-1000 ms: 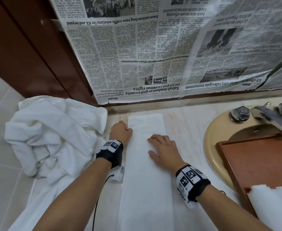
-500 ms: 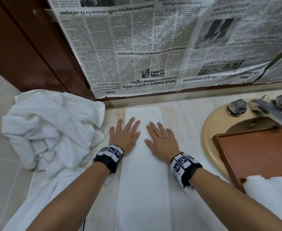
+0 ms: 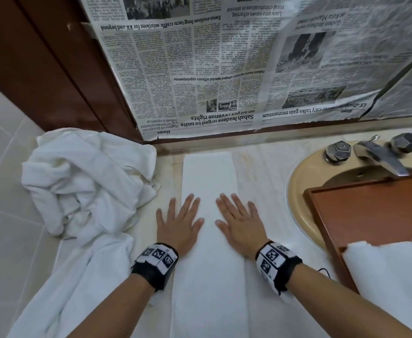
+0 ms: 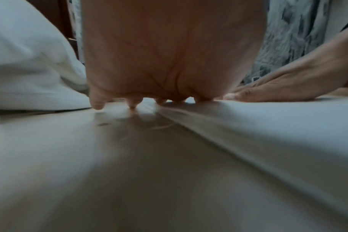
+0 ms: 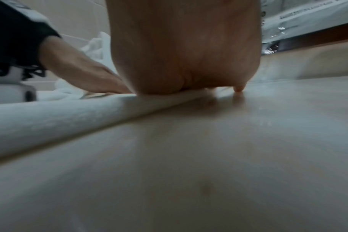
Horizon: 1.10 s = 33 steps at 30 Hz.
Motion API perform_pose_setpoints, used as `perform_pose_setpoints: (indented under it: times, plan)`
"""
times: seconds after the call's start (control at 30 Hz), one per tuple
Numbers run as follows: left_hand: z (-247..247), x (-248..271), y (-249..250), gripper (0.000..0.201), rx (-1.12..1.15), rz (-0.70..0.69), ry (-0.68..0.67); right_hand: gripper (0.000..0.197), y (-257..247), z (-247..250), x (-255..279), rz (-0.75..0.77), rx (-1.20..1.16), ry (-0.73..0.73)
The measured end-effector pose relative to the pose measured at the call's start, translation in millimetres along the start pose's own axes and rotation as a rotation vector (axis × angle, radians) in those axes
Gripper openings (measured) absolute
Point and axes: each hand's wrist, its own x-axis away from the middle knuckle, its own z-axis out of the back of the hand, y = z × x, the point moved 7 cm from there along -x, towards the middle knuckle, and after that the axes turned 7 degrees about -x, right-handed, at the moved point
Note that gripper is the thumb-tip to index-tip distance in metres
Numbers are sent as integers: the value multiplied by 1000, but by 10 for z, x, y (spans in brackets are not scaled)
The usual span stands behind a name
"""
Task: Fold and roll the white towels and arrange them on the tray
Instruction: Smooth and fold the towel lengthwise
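A white towel (image 3: pixel 210 172) folded into a long narrow strip lies on the marble counter, running from the wall toward me. My left hand (image 3: pixel 179 222) presses flat on its left edge, fingers spread, outer fingers on the counter. Flat on the strip's right half lies my right hand (image 3: pixel 239 220). In the left wrist view the left hand (image 4: pixel 169 62) meets the towel's edge (image 4: pixel 268 125); in the right wrist view the right hand (image 5: pixel 185 55) rests on the towel (image 5: pixel 50 117). A brown wooden tray (image 3: pixel 375 215) sits over the sink and carries a white towel (image 3: pixel 390 276) at its near end.
A crumpled pile of white towels (image 3: pixel 85 181) lies at the left, trailing down toward me. The beige sink (image 3: pixel 300 181) with a metal tap (image 3: pixel 380 157) is at the right. Newspaper (image 3: pixel 249 64) covers the wall behind. Dark wood panelling (image 3: pixel 41 64) stands at the back left.
My left hand went from a curled fist at the towel's left edge to flat and spread. Both hands have slid along the strip toward me.
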Motion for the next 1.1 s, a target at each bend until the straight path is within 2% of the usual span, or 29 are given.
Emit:
perform_pose_setpoints:
  times: [0.17, 0.27, 0.37, 0.47, 0.53, 0.6, 0.73, 0.83, 0.93, 1.0, 1.1]
  plan:
    - [46, 38, -126, 57, 80, 121, -7, 60, 213, 202, -20, -161, -3, 2]
    - [8, 305, 11, 58, 151, 102, 19, 65, -83, 129, 311, -79, -71, 81]
    - [-196, 603, 135, 58, 113, 28, 17, 63, -403, -254, 705, 54, -31, 27]
    - [-340, 715, 107, 69, 74, 37, 32, 63, -307, -335, 792, 0, -16, -70]
    - [-350, 711, 108, 70, 82, 47, 29, 67, -206, -245, 742, 5, 31, -69]
    - [-338, 683, 161, 67, 82, 54, 27, 75, -118, -159, 673, 37, 99, -86]
    - [-252, 627, 302, 58, 125, 81, 25, 84, 48, -3, 616, -79, 77, -88]
    - [-205, 769, 380, 57, 168, 64, 46, 75, -135, -44, 858, -19, 24, -3]
    - [-320, 1011, 440, 54, 133, -7, 59, 62, -349, -332, 1208, 80, 35, 67]
    - [-439, 1101, 419, 54, 106, -13, 34, 62, -363, -487, 1349, 68, 10, 33]
    - [-467, 1090, 308, 54, 95, 24, 12, 64, -225, -459, 1371, -14, -2, 43]
